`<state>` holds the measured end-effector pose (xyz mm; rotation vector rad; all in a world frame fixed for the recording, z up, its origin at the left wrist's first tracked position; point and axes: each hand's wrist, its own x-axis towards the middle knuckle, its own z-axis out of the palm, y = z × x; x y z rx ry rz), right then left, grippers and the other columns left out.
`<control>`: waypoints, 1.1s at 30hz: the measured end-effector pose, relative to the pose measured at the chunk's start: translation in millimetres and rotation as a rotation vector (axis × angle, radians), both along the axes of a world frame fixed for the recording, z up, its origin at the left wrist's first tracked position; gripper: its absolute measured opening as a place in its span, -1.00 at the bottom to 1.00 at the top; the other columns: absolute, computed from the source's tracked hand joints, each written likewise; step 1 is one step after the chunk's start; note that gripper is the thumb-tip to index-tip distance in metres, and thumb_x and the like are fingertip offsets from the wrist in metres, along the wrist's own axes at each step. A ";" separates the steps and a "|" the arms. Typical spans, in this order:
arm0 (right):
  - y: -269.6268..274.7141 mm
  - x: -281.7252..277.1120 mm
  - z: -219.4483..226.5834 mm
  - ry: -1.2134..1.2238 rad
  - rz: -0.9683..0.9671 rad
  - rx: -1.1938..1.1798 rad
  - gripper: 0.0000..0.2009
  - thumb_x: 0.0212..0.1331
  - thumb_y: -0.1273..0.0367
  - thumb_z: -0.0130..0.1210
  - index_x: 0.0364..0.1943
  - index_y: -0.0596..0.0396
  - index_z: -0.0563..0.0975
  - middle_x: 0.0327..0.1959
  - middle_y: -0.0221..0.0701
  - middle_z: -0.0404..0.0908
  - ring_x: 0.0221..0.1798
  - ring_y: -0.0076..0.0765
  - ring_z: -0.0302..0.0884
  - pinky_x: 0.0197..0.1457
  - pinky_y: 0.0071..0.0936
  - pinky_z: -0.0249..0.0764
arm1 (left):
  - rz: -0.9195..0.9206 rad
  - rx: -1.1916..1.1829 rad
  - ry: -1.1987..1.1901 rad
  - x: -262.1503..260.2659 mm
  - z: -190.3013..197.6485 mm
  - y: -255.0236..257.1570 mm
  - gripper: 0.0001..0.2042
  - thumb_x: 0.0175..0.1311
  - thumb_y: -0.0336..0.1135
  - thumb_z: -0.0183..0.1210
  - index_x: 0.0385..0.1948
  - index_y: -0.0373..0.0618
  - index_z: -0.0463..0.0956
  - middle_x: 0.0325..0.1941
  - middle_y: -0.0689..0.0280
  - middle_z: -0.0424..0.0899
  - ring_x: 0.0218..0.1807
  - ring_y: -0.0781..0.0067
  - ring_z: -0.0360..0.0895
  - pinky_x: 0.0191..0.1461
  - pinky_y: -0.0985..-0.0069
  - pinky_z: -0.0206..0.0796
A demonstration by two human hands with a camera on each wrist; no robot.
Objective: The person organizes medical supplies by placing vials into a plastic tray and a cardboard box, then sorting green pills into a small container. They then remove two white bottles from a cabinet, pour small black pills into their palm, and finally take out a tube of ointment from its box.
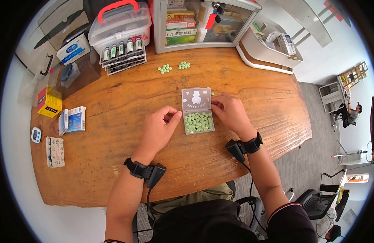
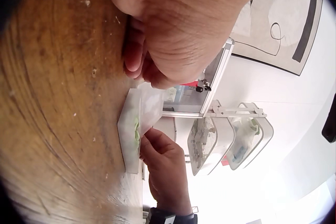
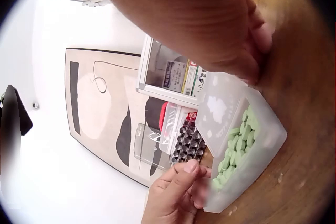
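A small translucent pill box (image 1: 199, 133) lies on the wooden table, its lid (image 1: 196, 99) tipped back and printed with a white cartoon figure. Green tablets (image 1: 198, 121) fill the box; they also show in the right wrist view. My left hand (image 1: 159, 126), fingers curled, grips the box's left side near the hinge between thumb and forefinger. On the opposite side my right hand (image 1: 232, 113) pinches the edge by the hinge. A loose green tablet (image 1: 212, 94) lies behind the lid, by the right fingers.
Two clusters of green tablets (image 1: 164, 69) lie farther back. Behind stand a tray of vials (image 1: 124, 56), a clear case with a red handle (image 1: 122, 24) and a glass-fronted cabinet (image 1: 203, 47). Medicine boxes (image 1: 76, 119), a white timer (image 1: 36, 135) and a patterned case (image 1: 55, 152) sit left.
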<state>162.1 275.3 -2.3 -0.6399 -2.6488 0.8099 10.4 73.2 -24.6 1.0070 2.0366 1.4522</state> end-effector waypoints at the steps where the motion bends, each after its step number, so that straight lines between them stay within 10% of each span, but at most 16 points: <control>1: 0.1 -0.2 1.0 0.001 0.000 0.001 -0.84 0.16 0.42 0.26 -0.20 0.15 0.71 -0.31 -0.18 0.66 -0.30 -0.02 0.64 -0.19 -0.21 0.55 | 0.006 0.001 0.006 0.2 -0.2 0.1 -0.82 0.41 -0.32 0.27 -0.31 -0.28 0.64 -0.52 0.42 0.60 -0.46 0.72 0.43 -0.37 0.64 0.29; 10: -0.5 1.3 -4.2 0.008 -0.018 0.129 -0.86 0.17 0.41 0.23 -0.24 0.16 0.70 -0.35 -0.16 0.67 -0.31 0.00 0.66 -0.21 -0.20 0.57 | 0.004 0.001 0.026 0.1 1.4 -0.2 -0.82 0.40 -0.31 0.27 -0.30 -0.27 0.64 -0.51 0.42 0.61 -0.46 0.71 0.43 -0.37 0.64 0.30; 24: -33.7 13.2 30.9 0.073 -0.038 -0.403 -0.78 0.24 0.37 0.28 -0.12 0.24 0.70 -0.43 -0.26 0.74 -0.43 -0.43 0.67 -0.28 -0.49 0.58 | 0.004 -0.026 -0.007 0.3 -1.2 -0.1 -0.83 0.41 -0.33 0.27 -0.30 -0.26 0.63 -0.52 0.44 0.60 -0.45 0.73 0.43 -0.36 0.65 0.30; 33: 12.1 -2.8 -0.5 0.090 -0.152 -0.038 -0.70 0.23 0.33 0.26 -0.02 0.21 0.65 -0.25 -0.19 0.69 -0.31 -0.17 0.67 -0.19 -0.30 0.57 | 0.004 -0.013 0.014 1.1 2.1 0.6 -0.82 0.40 -0.31 0.28 -0.32 -0.26 0.64 -0.52 0.44 0.60 -0.46 0.72 0.42 -0.37 0.64 0.29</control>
